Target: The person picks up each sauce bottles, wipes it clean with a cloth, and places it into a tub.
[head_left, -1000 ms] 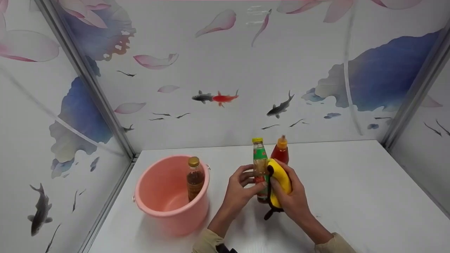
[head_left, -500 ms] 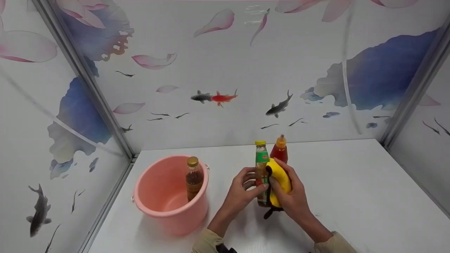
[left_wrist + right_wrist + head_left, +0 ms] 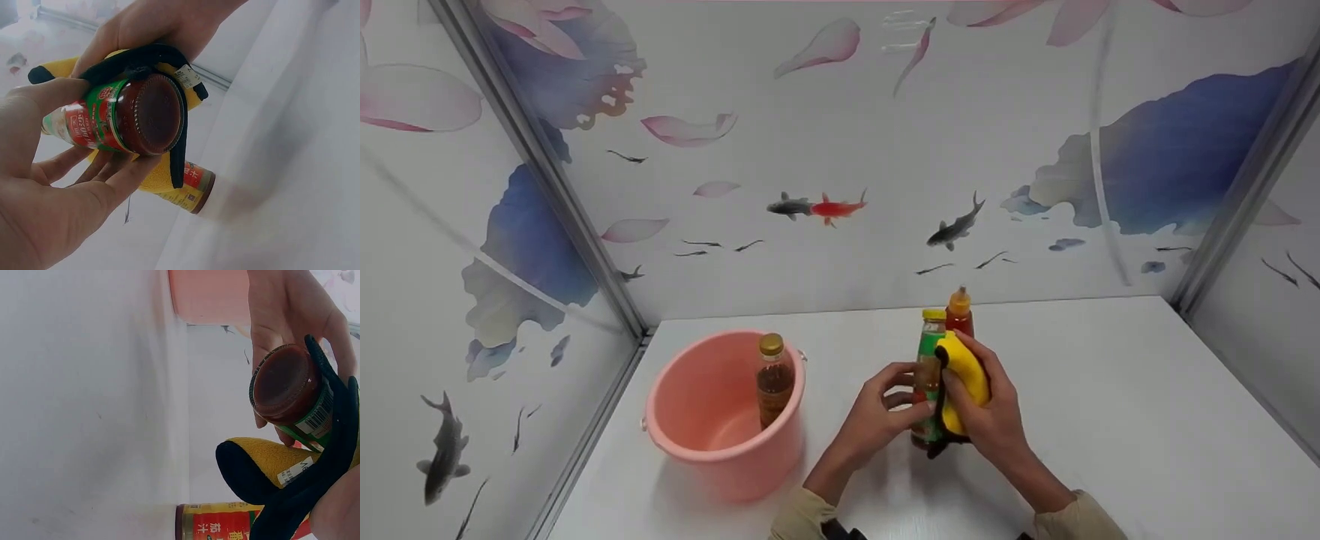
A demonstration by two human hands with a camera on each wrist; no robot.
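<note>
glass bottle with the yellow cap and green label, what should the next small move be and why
Probably turn the yellow-capped glass bottle with a green-and-red label slightly within the left hand. The right hand holds the yellow fabric cloth with dark edging against one side, while the label facing the left palm shows uncovered in the left wrist view.

White table (image 3: pixel 1125 405): pink bucket (image 3: pixel 746 480), red bottle (image 3: pixel 959 321) (orange-capped).
</note>
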